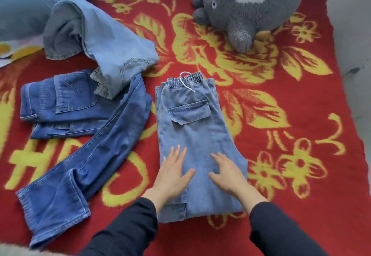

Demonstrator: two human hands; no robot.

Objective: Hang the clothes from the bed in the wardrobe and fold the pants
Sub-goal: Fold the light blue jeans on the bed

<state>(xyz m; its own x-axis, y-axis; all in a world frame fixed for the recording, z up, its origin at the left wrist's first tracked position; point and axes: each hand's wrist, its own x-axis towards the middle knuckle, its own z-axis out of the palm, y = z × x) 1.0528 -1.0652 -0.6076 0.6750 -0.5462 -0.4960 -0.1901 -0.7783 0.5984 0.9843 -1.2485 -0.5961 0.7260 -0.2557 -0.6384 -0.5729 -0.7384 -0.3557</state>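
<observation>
Pants in several shades of denim lie spread on a red blanket point(301, 99) patterned with yellow flowers.

In the upper left corner of the frame sits some pale blue bedding point(30, 0), blurred. Below it, at the left edge, a folded dark blue pair point(60, 103) lies flat with a back pocket facing up. A washed-out pair point(104, 41) is crumpled just above it, its waist end resting on the folded pair's upper right corner. An unfolded dark blue pair point(80, 145) runs diagonally from a cuff at the lower left up toward the centre, touching the folded pair's right side.

At the centre of the frame the light blue pants point(192, 135) lie folded lengthwise. Their elastic waist points to the top of the frame, with a white drawstring point(185, 81) looped over it and a flap pocket point(189, 111) facing up.

The left hand point(172, 173) lies palm down on the lower part of these pants near their left edge, fingers straight and spread, clasping nothing. The right hand point(228, 173) lies the same way nearer the right edge, flat with fingers extended and nothing in its grasp. Both arms wear black sleeves point(130, 225).

In the upper right, a grey plush toy point(251, 8) with a white belly rests on the blanket, well apart from the pants.
</observation>
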